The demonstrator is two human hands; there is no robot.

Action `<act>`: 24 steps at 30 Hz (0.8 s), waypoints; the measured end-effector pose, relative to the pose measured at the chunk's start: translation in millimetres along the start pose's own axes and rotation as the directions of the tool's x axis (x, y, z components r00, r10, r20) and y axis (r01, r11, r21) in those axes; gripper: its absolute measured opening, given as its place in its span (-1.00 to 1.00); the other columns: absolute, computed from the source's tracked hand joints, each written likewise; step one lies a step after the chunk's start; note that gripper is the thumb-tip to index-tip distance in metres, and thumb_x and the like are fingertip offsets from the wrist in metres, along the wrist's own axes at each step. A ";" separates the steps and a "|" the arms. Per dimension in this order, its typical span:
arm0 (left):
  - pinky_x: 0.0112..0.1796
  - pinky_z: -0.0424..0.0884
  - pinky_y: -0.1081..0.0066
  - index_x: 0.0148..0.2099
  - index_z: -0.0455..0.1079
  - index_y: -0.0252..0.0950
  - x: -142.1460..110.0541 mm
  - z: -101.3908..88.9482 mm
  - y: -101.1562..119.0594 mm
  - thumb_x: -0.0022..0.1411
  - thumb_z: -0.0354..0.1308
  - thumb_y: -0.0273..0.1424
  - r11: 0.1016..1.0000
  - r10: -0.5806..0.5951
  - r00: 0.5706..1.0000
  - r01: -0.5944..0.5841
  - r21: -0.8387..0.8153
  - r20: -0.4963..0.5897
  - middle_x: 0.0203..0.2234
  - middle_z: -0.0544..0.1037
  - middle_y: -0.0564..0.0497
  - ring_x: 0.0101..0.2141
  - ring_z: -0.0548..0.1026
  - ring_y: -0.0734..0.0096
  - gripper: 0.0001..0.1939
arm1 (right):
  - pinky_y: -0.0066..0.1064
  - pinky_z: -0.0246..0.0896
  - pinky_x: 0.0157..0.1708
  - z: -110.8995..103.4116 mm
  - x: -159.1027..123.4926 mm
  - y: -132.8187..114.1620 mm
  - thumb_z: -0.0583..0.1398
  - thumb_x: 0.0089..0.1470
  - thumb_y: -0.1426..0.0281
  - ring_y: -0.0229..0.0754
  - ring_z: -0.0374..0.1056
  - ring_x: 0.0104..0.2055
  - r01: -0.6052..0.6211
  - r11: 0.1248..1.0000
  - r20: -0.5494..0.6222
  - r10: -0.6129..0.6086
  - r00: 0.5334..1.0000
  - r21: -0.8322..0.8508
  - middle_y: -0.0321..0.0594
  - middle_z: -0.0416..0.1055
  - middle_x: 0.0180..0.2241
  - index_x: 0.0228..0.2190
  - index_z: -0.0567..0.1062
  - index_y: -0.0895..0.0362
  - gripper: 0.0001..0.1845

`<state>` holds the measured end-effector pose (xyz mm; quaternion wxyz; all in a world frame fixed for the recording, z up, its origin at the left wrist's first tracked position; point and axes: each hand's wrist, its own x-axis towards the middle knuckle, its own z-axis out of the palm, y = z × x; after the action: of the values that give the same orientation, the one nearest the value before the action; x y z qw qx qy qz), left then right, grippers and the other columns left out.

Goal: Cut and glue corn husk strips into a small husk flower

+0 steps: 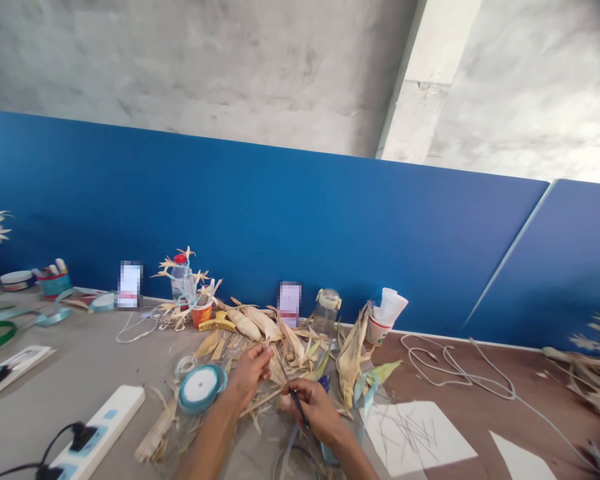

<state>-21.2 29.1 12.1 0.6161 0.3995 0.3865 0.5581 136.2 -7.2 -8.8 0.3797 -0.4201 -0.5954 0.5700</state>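
Note:
My left hand (253, 375) is closed in a pinch above the pile of dried corn husks (293, 347). What sits between its fingertips is too small to make out. Just to the right, my right hand (314, 405) grips a slim dark tool (299, 408) whose thin end points up toward the left fingers. Whether it is scissors or tweezers I cannot tell. A spool of teal ribbon (200, 390) lies by my left forearm, with a roll of tape (186, 365) behind it. Husk scraps are scattered under both hands.
A white power strip (103, 433) with black plugs lies front left. White paper (420, 437) with thin dark sticks is at right, near a white cable (460, 373). Along the blue partition (280, 220) stand a bottle (180, 280), a clear jar (327, 310) and paper cups (379, 330).

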 end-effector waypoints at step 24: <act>-0.60 0.00 0.50 -0.50 0.22 -0.27 2.2 -3.1 0.2 -0.15 0.27 -0.08 0.995 0.029 0.999 -0.027 0.099 -0.018 -0.68 0.07 0.25 -0.66 -0.01 0.61 -0.59 | -0.54 -0.21 -0.69 -3.1 0.5 1.1 0.28 -0.16 0.14 -0.43 -0.11 -0.73 0.012 0.999 0.033 -0.011 0.999 -0.042 -0.51 0.08 -0.78 -0.47 0.46 0.17 -0.66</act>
<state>-24.0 31.5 11.0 0.5839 0.4295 0.4139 0.5507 139.0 -5.6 -9.7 0.3640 -0.4151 -0.6159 0.5619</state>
